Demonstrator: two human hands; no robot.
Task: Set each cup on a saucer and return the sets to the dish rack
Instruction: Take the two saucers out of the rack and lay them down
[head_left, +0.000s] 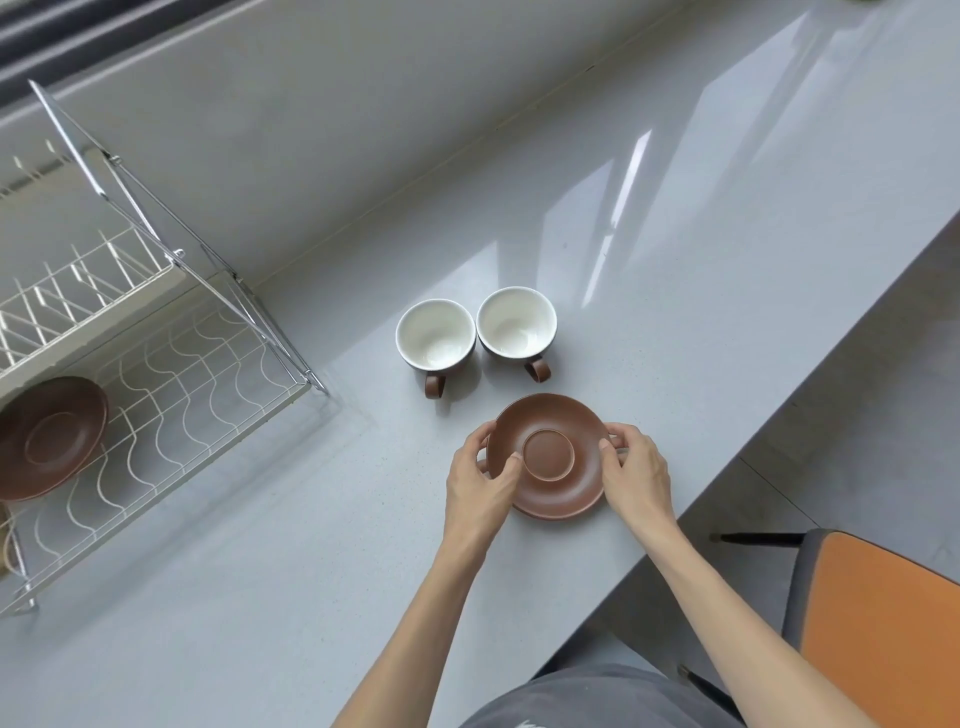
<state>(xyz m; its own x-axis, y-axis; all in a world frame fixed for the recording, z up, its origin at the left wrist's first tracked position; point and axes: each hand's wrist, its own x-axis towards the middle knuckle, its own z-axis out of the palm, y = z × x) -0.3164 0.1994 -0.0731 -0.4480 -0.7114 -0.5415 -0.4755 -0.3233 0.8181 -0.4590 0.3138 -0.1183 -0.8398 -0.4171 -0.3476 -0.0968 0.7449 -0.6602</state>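
Note:
A brown saucer (551, 486) is at the middle of the grey counter, gripped on both sides: my left hand (480, 480) holds its left rim and my right hand (635, 475) its right rim. I cannot tell whether it touches the counter. Just behind it stand two upright cups, white inside and brown outside: the left cup (435, 335) and the right cup (516, 323), handles toward me. A second brown saucer (49, 439) lies on the lower shelf of the wire dish rack (208, 384) at the left.
The rack's upper tier (78, 296) has upright white prongs. The counter's edge (779, 421) runs diagonally at the right, with an orange-seated chair (878, 629) beyond it. A grey wall rises behind the counter.

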